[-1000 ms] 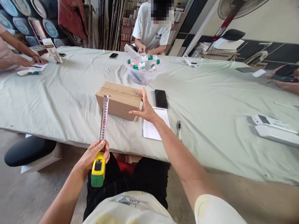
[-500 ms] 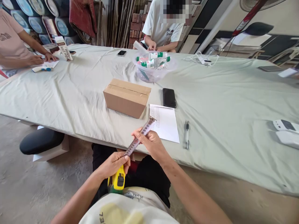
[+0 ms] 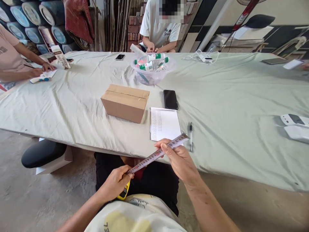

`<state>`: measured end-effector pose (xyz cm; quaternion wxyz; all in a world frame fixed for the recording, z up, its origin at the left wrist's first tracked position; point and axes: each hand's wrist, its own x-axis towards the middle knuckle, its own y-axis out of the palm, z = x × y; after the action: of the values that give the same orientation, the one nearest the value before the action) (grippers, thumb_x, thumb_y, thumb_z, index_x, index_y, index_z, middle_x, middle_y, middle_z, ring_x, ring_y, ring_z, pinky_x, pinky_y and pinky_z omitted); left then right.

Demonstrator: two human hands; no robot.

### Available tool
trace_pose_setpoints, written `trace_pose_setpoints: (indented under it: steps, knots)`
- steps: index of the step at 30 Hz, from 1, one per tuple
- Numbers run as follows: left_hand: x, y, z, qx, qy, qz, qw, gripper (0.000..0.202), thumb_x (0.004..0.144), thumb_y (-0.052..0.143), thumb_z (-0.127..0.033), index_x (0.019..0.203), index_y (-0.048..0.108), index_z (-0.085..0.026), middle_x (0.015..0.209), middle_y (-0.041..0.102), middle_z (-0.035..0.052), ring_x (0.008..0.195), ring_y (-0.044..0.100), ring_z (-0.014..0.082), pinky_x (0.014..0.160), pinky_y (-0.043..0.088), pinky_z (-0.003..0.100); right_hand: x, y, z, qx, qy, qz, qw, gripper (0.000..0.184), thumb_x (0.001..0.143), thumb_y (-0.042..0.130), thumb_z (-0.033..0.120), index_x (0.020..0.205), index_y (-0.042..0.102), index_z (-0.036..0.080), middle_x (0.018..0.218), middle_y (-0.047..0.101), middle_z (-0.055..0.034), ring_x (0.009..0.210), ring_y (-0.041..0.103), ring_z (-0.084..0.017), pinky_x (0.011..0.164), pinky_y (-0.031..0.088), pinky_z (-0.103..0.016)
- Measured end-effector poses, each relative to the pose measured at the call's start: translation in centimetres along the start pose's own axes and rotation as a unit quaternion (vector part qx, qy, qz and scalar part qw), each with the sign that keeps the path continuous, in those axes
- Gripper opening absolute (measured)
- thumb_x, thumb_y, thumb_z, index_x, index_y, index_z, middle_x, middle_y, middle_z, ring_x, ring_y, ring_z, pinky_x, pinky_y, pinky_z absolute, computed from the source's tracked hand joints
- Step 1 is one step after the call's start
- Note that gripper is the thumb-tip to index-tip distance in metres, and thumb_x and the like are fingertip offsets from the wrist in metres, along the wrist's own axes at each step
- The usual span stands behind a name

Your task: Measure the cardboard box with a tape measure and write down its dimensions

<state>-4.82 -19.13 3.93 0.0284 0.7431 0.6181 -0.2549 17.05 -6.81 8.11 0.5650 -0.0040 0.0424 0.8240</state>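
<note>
A tape measure (image 3: 151, 157) with a yellow case stretches between my hands, above my lap and the table's near edge. My left hand (image 3: 117, 182) is closed on the blade near the case, which is mostly hidden beneath that hand. Farther up the blade, my right hand (image 3: 177, 157) pinches it between thumb and fingers, and the metal-tipped end sticks out past them. Just beyond my right hand lies a sheet of paper (image 3: 165, 124) with handwritten columns. A pen (image 3: 191, 137) rests to its right. The closed cardboard box (image 3: 125, 103) stands left of the paper.
A black phone (image 3: 170, 99) lies behind the paper on the cloth-covered table (image 3: 79, 112). Farther back is a clear plastic basin (image 3: 152, 77) of bottles. One person sits across, another writes at the left. A black-topped stool (image 3: 43, 154) stands at the lower left.
My right hand has moved right and slightly down, drawing out more blade. The blade now slants lower, its tip off the paper's middle and near the pen. The view has shifted slightly.
</note>
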Motion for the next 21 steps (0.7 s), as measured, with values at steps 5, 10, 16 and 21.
trace_pose_setpoints:
  steps: [5,10,16,21]
  knots:
    - [-0.3,-2.7,-0.1,0.003,0.000,0.059,0.998,0.037,0.098,0.045,-0.047,0.085,0.064,-0.019,0.086,0.069,0.0082,0.080,0.063,0.0209,0.072,0.047,0.031,0.4,-1.5,2.0,0.059,0.005,-0.013,0.998,0.030,0.078,0.077,0.058,0.083,0.081,0.028,0.078,0.065,-0.0040,0.070,0.055,-0.014,0.061,0.047,-0.026]
    - [0.0,-9.1,-1.8,0.150,0.013,0.030,0.988,0.037,0.098,0.042,-0.046,0.087,0.064,-0.019,0.088,0.072,0.0092,0.085,0.067,0.0223,0.079,0.048,0.031,1.6,-2.3,3.0,0.140,0.036,0.002,0.989,0.037,0.068,0.085,0.058,0.087,0.079,0.027,0.082,0.064,-0.0026,0.067,0.056,-0.012,0.059,0.051,-0.026]
    - [2.6,-18.4,-7.3,0.349,0.002,0.012,0.937,0.038,0.095,0.039,-0.047,0.094,0.065,-0.019,0.076,0.066,0.0039,0.059,0.055,0.0164,0.059,0.040,0.027,4.3,-2.3,3.7,0.105,0.037,-0.016,0.994,0.034,0.062,0.091,0.048,0.074,0.071,0.024,0.066,0.060,0.0023,0.062,0.057,-0.010,0.057,0.049,-0.022]
    - [6.5,-26.0,-12.8,0.425,0.019,0.002,0.905,0.050,0.092,0.051,-0.046,0.133,0.058,-0.019,0.091,0.071,0.0068,0.076,0.059,0.0193,0.072,0.042,0.026,10.2,-1.1,5.7,0.108,0.012,0.003,0.994,0.037,0.061,0.091,0.045,0.078,0.069,0.021,0.063,0.061,0.0034,0.060,0.056,-0.009,0.057,0.047,-0.022]
